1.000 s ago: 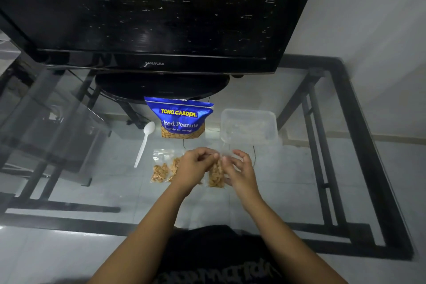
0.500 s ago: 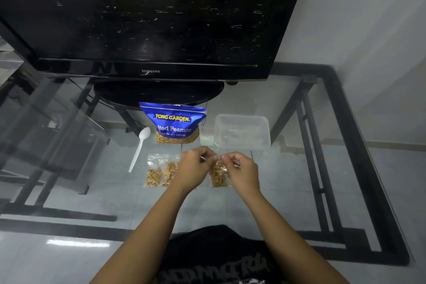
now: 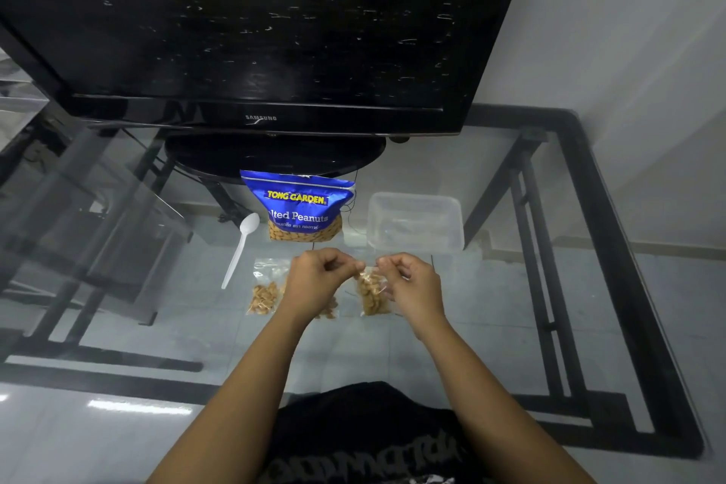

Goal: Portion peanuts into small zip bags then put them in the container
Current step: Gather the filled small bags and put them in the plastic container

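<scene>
Both forearms are bare, above a black garment with pale lettering (print unreadable).

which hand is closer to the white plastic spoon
Left. The left hand is just right of the white plastic spoon, with a filled bag between them; the right hand is farther right, below the clear container.

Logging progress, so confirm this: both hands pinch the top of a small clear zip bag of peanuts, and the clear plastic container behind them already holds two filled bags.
Wrong on the container. The head view shows the clear plastic container empty; the other filled small bags lie on the glass table by the left hand. Both hands do pinch the small clear zip bag of peanuts, with the right hand opposite.
</scene>
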The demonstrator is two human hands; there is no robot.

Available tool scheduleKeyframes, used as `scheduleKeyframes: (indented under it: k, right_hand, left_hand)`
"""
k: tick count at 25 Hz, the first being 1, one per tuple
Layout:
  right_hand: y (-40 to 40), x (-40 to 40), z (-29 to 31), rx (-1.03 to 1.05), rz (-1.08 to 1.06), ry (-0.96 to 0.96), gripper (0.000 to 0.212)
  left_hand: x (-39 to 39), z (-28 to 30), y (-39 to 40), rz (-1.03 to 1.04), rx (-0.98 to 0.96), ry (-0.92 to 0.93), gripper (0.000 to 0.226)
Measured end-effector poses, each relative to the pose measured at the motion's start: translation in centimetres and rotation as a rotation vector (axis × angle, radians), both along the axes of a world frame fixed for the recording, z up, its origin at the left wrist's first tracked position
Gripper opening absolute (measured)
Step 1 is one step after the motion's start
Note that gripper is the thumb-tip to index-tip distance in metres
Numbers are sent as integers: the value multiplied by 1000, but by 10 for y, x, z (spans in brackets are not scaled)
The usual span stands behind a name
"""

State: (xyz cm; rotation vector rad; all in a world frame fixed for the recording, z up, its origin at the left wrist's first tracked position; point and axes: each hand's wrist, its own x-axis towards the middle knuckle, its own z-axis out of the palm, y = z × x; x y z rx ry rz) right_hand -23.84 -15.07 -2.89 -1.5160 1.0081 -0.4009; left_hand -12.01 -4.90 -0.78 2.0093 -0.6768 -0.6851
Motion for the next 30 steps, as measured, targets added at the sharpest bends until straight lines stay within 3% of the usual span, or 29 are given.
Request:
scheduleKeyframes:
  k: [4, 6, 8, 11, 16, 19, 24, 27, 30]
  right_hand:
    - [5, 3, 4, 416, -96, -116, 13]
    - [6, 6, -2, 507, -122, -121, 14]
    - [5, 11, -14, 478, -126, -50, 21]
    - [1, 17, -36, 174, -79, 191, 27]
    - [3, 29, -43, -201, 73, 477, 21]
    - [5, 33, -46, -333, 100, 540, 20]
    - [-5, 30, -48, -324, 125, 488, 35]
    - [-15, 22, -36, -386, 107, 407, 33]
    - [-35, 8, -20, -532, -67, 202, 24]
  left_hand:
    - [-1, -13, 19, 47, -107, 699, 33]
    - [-7, -22, 26, 19, -68, 733, 30]
    - [-13, -27, 25, 84, -13, 619, 24]
    - [-17, -36, 23, 184, 94, 335, 21]
    - [-23, -54, 21, 66, 222, -263, 14]
    - [-26, -62, 16, -64, 334, -472, 11]
    - [-23, -60, 19, -163, 365, -612, 18]
    - [-12, -47, 7, -58, 288, -552, 22]
    - [0, -32, -21, 23, 220, -462, 24]
